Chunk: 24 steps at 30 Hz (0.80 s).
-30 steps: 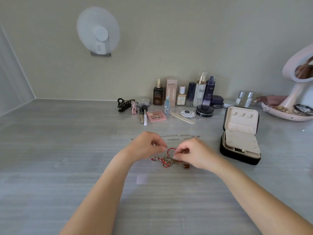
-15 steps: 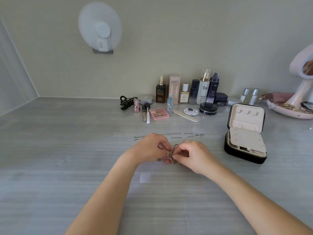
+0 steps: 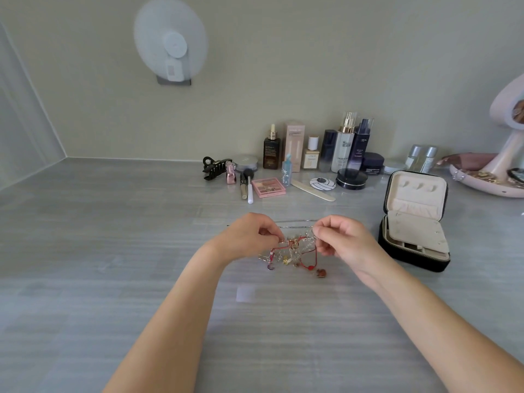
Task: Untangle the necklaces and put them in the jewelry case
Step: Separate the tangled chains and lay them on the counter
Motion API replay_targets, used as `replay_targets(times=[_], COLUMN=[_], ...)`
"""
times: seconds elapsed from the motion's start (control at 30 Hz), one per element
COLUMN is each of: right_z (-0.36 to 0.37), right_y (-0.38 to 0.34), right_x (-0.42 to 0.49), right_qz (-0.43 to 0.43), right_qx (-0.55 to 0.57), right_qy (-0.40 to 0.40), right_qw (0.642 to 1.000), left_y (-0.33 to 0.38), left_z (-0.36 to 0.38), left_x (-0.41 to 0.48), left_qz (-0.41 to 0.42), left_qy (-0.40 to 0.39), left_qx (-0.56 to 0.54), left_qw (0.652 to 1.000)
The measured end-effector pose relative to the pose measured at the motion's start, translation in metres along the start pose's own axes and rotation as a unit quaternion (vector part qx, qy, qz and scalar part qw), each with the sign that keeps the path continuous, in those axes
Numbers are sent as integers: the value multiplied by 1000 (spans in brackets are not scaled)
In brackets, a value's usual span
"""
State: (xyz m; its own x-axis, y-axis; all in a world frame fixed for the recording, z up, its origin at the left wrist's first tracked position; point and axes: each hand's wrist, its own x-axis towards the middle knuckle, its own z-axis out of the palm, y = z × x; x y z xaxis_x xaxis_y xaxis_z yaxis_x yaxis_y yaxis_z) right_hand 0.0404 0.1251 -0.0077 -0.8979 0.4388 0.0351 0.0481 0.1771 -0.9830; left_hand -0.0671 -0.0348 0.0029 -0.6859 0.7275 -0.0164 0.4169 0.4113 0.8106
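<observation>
A tangle of necklaces (image 3: 295, 252), thin chains with a red cord and small pendants, hangs stretched between my two hands just above the grey table. My left hand (image 3: 249, 236) pinches its left end and my right hand (image 3: 343, 238) pinches its right end. Pendants dangle down to the tabletop. A separate silver chain (image 3: 295, 226) lies straight on the table just behind my hands. The black jewelry case (image 3: 415, 219) stands open to the right, its cream lining showing, lid upright.
Cosmetic bottles, a pink palette (image 3: 268, 187), brushes, a nail file and a black hair clip (image 3: 215, 167) line the back of the table. A pink mirror stand with tray (image 3: 493, 177) sits at far right. A white fan (image 3: 171, 52) hangs on the wall.
My hands have drawn apart and lifted, spreading the bunched tangle into a wider line with pendants hanging below.
</observation>
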Motion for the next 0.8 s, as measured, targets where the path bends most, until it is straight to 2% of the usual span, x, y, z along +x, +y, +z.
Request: replay_targets(times=[0.17,0.33,0.6,0.8], right_z=[-1,-1,-5,-12], right_y=[0,-2,2,2], right_x=[0,1,5,8], right_qz=[7,22,-14,-22], right_qx=[37,114,98,47], right_qy=[13,10,60,88], right_qw=[999,993,993,995], left_y=[5,4,0,-4], left_z=[-1,1,-4,-5], left_x=[1,0,-2,0], left_qz=[-30,-27,-12,-52], left_qy=[29,16,13,15], left_qx=[-78,-181,-162,-146], left_qw=[996,983,987,988])
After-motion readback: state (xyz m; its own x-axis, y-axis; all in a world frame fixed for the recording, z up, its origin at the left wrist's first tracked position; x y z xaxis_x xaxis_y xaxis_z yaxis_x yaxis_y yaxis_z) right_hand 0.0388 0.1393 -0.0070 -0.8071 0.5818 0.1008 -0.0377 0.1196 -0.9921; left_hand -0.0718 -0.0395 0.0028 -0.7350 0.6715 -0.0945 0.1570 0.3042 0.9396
